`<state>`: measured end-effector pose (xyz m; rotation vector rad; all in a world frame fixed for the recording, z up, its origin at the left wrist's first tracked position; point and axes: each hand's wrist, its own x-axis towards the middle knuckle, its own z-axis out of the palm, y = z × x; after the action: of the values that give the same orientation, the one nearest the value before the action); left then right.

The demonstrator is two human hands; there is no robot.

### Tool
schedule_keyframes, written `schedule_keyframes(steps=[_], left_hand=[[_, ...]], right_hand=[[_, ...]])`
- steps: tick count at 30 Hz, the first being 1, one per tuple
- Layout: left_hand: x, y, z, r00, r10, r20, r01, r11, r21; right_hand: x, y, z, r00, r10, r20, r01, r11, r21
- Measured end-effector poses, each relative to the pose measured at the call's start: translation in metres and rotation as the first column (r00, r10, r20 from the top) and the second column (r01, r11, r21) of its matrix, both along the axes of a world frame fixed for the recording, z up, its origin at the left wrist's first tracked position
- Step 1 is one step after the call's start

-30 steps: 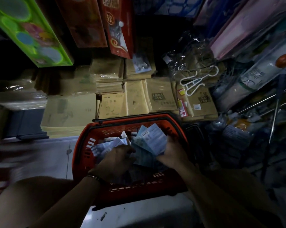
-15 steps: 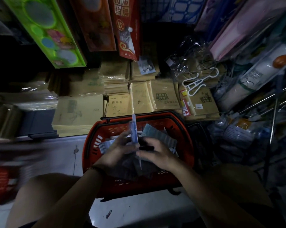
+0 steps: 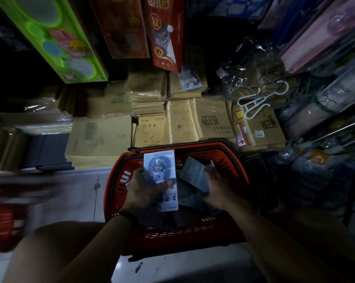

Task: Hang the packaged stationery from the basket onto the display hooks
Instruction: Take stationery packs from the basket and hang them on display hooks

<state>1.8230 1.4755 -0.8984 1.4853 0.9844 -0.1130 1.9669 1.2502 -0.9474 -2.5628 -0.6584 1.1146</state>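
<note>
**Mia:** What moved?

**Ben:** Half a second ago the white pack (image 3: 159, 172) stood on its edge between both hands. Now it lies flat, face up, and the hands have come apart.

**Mia:** Who has it?

**Ben:** The left hand (image 3: 146, 189). Its fingers are under the pack and its thumb presses on top.

**Mia:** And the other one?

**Ben:** The right hand (image 3: 220, 186) is near, on the far side of the white pack. It holds a bunch of grey packs (image 3: 195, 177).

**Mia:** What is under them?

**Ben:** The red basket (image 3: 115, 180). Both hands are over it. It is too dark to see what lies at the bottom.

**Mia:** And past the hands?

**Ben:** Stacks of brown notebooks (image 3: 152, 130), just behind the basket. A white hanger (image 3: 262, 101) lies on them, past the right hand. Long metal hooks (image 3: 335, 132) stick out further right, well apart from both hands.
</note>
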Motion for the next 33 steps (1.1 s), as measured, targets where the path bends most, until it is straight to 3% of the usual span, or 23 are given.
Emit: schedule_keyframes(steps=[2,5,9,12,15,18,25,29,33], left_hand=[[-0.002,0.002,0.005,0.999,-0.018,0.04,0.017,1.0,0.01],[-0.004,0.007,0.007,0.997,-0.013,0.072,0.013,1.0,-0.003],[-0.004,0.01,0.007,0.995,0.017,0.094,-0.018,1.0,0.016],[-0.004,0.006,0.011,0.992,0.068,0.11,-0.067,0.998,-0.014],[-0.001,0.001,0.019,0.988,0.131,0.083,-0.128,0.991,-0.037],[-0.001,-0.004,0.022,0.985,0.162,0.059,-0.157,0.984,-0.083],[-0.009,-0.015,0.029,0.982,0.145,0.12,-0.109,0.958,-0.264],[-0.012,-0.012,0.028,0.992,0.053,0.113,-0.036,0.988,-0.15],[-0.013,-0.009,0.025,0.967,0.196,0.163,-0.186,0.98,-0.075]], right_hand=[[-0.005,-0.002,-0.008,0.999,0.019,0.028,-0.018,0.999,-0.03],[0.0,-0.003,-0.007,0.994,-0.096,0.056,0.096,0.995,-0.013],[0.012,-0.005,0.007,0.977,-0.16,0.138,0.151,0.986,0.073],[0.015,-0.013,0.017,0.969,-0.239,0.061,0.221,0.95,0.219],[0.011,-0.022,0.028,0.949,-0.297,-0.111,0.314,0.833,0.455],[0.001,-0.026,0.039,0.912,-0.337,-0.233,0.409,0.716,0.566],[-0.008,-0.024,0.057,0.818,-0.506,-0.274,0.552,0.556,0.621],[-0.008,-0.022,0.066,0.725,-0.533,-0.437,0.675,0.424,0.604],[-0.009,-0.02,0.073,0.7,-0.514,-0.496,0.706,0.396,0.587]])
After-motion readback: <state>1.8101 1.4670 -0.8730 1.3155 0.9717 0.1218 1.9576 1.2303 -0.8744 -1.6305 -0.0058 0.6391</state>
